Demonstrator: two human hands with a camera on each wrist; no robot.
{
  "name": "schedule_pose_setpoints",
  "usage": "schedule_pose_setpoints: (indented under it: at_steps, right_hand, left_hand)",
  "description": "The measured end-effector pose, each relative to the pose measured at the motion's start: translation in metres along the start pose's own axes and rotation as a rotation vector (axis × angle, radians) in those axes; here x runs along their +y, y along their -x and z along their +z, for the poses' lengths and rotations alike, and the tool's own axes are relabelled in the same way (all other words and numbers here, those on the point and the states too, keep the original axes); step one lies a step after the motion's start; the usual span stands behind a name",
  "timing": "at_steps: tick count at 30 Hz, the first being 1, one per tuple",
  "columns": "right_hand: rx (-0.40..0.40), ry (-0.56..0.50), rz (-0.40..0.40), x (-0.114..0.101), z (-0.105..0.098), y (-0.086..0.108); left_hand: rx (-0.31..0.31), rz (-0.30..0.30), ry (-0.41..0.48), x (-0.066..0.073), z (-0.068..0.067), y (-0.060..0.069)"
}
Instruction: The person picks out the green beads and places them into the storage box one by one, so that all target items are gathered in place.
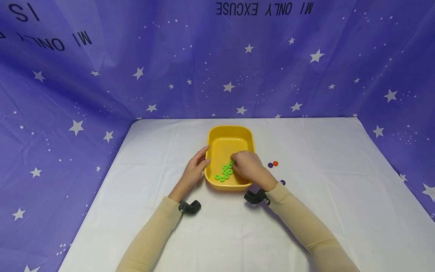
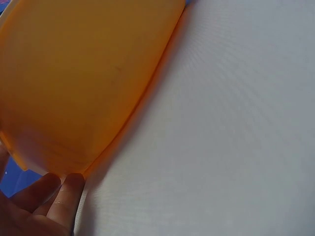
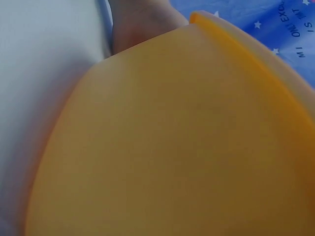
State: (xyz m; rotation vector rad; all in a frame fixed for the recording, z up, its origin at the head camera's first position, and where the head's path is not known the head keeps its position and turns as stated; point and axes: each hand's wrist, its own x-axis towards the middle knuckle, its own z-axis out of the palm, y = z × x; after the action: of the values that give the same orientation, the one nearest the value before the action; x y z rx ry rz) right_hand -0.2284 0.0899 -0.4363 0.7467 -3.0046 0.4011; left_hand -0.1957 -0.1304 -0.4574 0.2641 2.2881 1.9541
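Observation:
A yellow rectangular bin (image 1: 230,186) stands on the table, with several small green ring-shaped beads (image 1: 224,172) on its floor. My right hand (image 1: 249,165) reaches over the bin's right side, fingers curled down and pinching a green bead (image 1: 232,162) near the loose ones. My left hand (image 1: 195,168) rests against the bin's left side with relaxed fingers. In the left wrist view, fingertips (image 2: 74,189) touch the bin's outer wall (image 2: 93,73). Its outer wall (image 3: 162,132) fills most of the right wrist view, hiding the right fingers.
To the right of the bin lie a purple bead (image 1: 270,165) and an orange-red bead (image 1: 275,163). Another purple bead (image 1: 283,182) sits close to the right wrist. A white cloth (image 1: 163,151) covers the table, and a purple star-patterned curtain (image 1: 204,68) hangs behind it.

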Motion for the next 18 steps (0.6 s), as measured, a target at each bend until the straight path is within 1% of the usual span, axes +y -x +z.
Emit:
schedule_pose_setpoints:
  at_steps: [4, 9, 13, 18]
  right_hand:
    - [-0.01, 0.031, 0.022, -0.0007, 0.0006, 0.0]
    - [-0.064, 0.071, 0.038, -0.001, -0.0002, -0.0002]
    - [-0.085, 0.099, -0.002, -0.0004, -0.001, 0.0006]
    - [-0.089, 0.095, -0.061, 0.0008, 0.0001, 0.0013]
  left_hand:
    - [0.0, 0.0, -0.006, 0.0004, 0.0003, -0.0001]
    - [-0.002, 0.0, -0.013, 0.0004, 0.0011, -0.0007]
    - [-0.003, 0.004, -0.009, 0.0003, 0.0014, -0.0013]
    - [0.004, 0.001, -0.014, 0.0008, 0.0011, -0.0002]
